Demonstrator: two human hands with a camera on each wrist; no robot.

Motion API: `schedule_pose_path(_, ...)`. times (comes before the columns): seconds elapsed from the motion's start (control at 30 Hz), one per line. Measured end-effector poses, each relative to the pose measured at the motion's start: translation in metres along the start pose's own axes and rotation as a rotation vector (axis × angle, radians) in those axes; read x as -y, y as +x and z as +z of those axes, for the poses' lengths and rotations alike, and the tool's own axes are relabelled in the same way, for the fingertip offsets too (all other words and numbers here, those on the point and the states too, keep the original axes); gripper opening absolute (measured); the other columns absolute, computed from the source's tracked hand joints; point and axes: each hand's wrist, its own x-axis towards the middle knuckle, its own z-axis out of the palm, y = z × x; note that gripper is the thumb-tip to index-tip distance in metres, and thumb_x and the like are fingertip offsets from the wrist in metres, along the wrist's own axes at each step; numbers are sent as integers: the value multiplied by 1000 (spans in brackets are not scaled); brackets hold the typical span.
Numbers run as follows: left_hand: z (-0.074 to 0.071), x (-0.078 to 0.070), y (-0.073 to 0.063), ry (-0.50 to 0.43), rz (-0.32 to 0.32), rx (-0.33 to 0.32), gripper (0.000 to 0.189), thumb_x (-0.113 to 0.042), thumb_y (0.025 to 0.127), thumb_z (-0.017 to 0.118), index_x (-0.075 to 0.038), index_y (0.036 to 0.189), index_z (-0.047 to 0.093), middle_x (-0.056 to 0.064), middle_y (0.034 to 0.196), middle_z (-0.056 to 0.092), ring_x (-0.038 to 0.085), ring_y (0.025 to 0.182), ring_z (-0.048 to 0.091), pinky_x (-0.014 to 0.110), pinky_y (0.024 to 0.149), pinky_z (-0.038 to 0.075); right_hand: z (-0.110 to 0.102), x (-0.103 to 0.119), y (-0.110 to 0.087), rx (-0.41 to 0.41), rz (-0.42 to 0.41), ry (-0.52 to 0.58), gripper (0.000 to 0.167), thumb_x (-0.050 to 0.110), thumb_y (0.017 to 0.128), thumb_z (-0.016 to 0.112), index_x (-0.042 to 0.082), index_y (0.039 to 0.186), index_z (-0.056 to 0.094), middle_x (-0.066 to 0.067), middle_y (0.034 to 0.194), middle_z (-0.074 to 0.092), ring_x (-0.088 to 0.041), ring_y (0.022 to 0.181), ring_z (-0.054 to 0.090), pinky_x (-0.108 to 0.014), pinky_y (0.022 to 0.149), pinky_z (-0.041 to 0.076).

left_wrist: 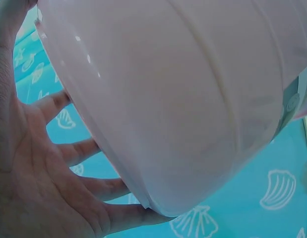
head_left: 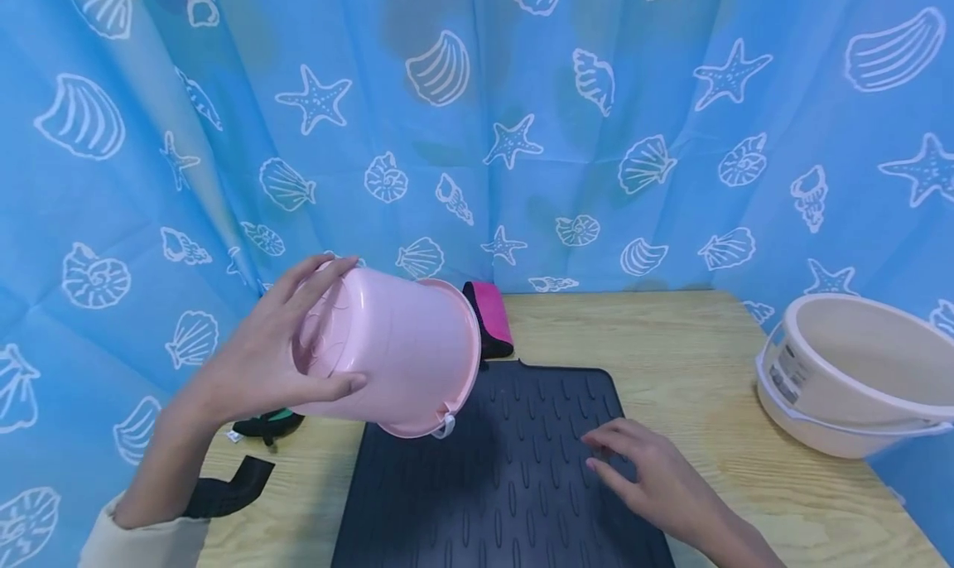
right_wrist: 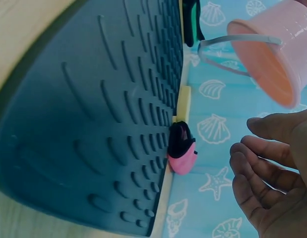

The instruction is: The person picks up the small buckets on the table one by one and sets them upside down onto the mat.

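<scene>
A pink bucket lies tipped on its side in the air over the left part of a black ribbed mat. My left hand grips it round the base, thumb on the near side, fingers over the far side. In the left wrist view the bucket's bottom end fills most of the picture, with the fingers along its edge. The bucket's mouth faces right, its grey handle hanging loose in the right wrist view. Over the mat's right side hovers my right hand, fingers loosely bent, holding nothing.
A cream bucket stands at the table's right edge. Behind the mat sits a pink and black item. A green and black item lies at left, near a black angled piece. A blue shell-print curtain hangs behind the wooden table.
</scene>
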Motion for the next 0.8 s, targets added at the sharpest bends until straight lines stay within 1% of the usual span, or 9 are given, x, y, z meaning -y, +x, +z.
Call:
schedule_pose_path(0.17,-8,2,-2,14,-4,1,107,-41,66,91,-43,155,31,7,159,25,44,132,37,66,80,51,1,-2,-7,64,2,-19,21,12,88,76,18,109,73,15,102,62,-1,87,61,-26,72,55)
schedule_pose_path(0.27,-12,5,-3,24,-1,11,107,-40,66,91,-42,155,31,7,159,25,44,132,37,67,81,51,3,-4,-11,104,13,-23,21,14,89,76,18,110,73,13,102,62,-3,89,62,-27,74,56)
schedule_pose_path(0.43,-18,9,-4,41,-15,46,108,-41,67,91,-40,156,30,7,161,23,46,133,36,69,82,50,5,-6,-15,153,16,-31,19,15,90,75,16,109,73,9,104,63,-7,92,64,-28,76,56)
schedule_pose_path(0.53,-24,11,-6,60,-35,72,109,-42,67,91,-38,157,29,9,161,23,48,133,35,70,81,49,6,-9,-17,174,-1,-46,20,16,90,75,16,109,74,9,104,64,-7,92,63,-28,75,56)
schedule_pose_path(0.63,-30,12,-7,83,-46,107,110,-44,68,90,-35,158,28,11,160,24,49,130,38,70,80,49,7,-11,-21,194,-15,-65,20,19,90,76,15,110,74,10,105,64,-6,93,62,-30,75,56)
schedule_pose_path(0.7,-35,12,-7,101,-52,129,109,-46,68,89,-36,158,28,12,159,24,51,128,38,69,78,50,8,-13,-24,215,-24,-74,21,20,90,75,15,111,74,10,106,64,-5,93,61,-31,76,56)
schedule_pose_path(0.8,-41,13,-7,119,-50,145,108,-47,68,89,-35,157,29,14,158,25,52,124,41,67,75,52,9,-17,-28,252,-28,-82,22,22,91,75,14,111,74,10,105,63,-6,93,60,-32,75,55)
